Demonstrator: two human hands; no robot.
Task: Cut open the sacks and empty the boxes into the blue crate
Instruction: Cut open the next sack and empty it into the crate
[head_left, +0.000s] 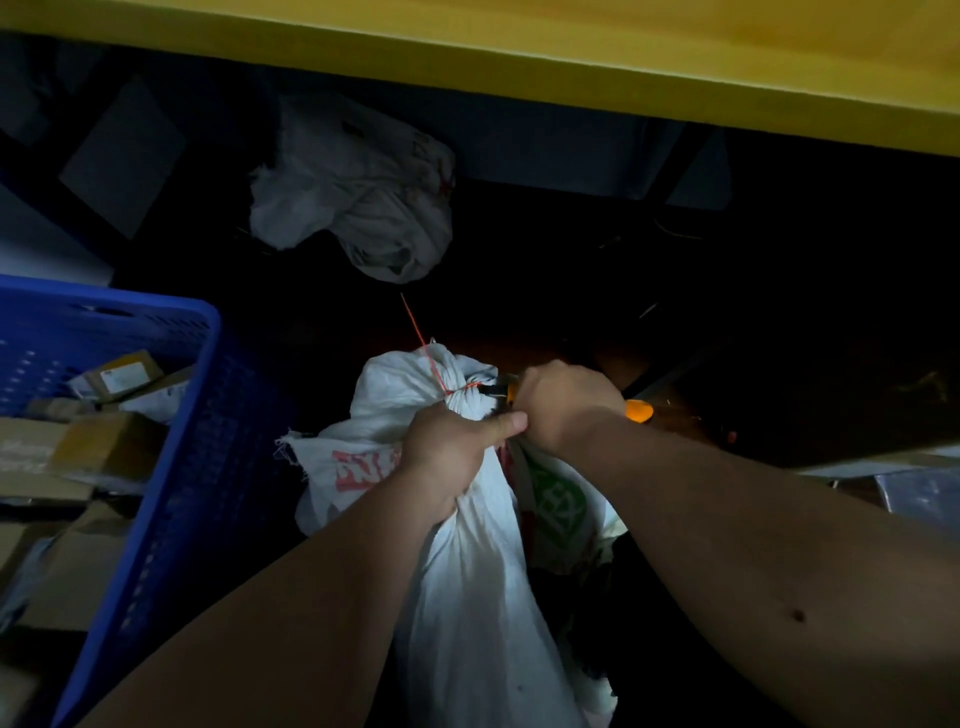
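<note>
two bare forearms, no sleeves, small mole on right forearm

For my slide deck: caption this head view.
Left hand grips tied white woven sack; right hand works orange-handled cutter at its red string.

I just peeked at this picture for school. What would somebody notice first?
Probably the two hands in the middle: the left hand grips the neck of a white sack tied with red string, while the right hand holds an orange-handled cutter at the knot. At the left stands a bright blue crate with cardboard boxes inside, and a crumpled empty sack lies farther back.
</note>
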